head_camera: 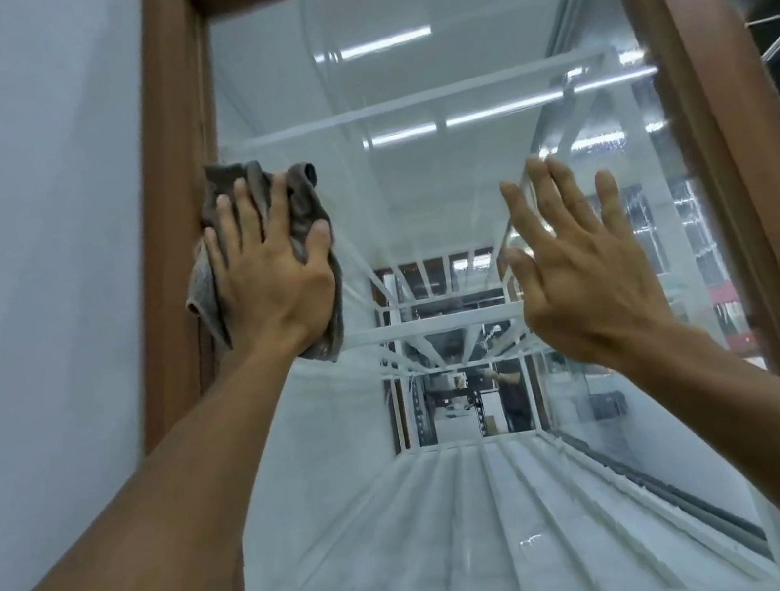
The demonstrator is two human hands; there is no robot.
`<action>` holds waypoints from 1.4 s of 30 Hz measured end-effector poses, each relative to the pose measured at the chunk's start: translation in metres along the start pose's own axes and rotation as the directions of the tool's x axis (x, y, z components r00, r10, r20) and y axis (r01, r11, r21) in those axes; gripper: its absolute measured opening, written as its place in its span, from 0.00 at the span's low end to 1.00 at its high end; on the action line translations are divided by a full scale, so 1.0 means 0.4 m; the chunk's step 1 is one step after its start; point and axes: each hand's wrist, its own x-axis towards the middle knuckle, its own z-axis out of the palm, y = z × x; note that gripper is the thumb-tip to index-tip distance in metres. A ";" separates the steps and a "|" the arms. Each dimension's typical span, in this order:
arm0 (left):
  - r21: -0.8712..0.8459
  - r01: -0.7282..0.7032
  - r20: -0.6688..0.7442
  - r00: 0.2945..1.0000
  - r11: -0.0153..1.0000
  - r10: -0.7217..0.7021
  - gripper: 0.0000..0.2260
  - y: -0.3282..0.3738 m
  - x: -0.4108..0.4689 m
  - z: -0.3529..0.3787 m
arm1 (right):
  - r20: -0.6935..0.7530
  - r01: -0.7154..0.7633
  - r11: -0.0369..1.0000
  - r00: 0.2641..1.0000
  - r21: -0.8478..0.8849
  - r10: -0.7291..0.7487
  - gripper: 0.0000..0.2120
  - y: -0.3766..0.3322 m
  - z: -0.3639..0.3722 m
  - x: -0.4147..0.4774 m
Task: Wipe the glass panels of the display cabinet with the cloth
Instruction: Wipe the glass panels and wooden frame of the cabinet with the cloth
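Note:
A tall glass panel (413,56) in a brown wooden frame (170,125) fills the view. My left hand (269,274) presses a crumpled grey-brown cloth (302,196) flat against the glass at its left edge, partly over the frame, fingers spread straight. My right hand (580,261) is raised with straight, spread fingers at the right part of the panel; whether it touches the glass I cannot tell. It holds nothing.
White shelves (397,109) and a slatted white floor (468,516) show inside the cabinet. A pale wall (31,254) stands to the left of the frame. A person is seen small through or in the glass (511,388). Ceiling lights reflect in the pane.

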 end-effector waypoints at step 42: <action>-0.062 -0.498 0.123 0.856 0.865 0.502 0.31 0.662 -0.191 0.216 | -0.176 -0.045 0.990 0.982 0.134 0.068 0.31 0.314 -0.118 -0.129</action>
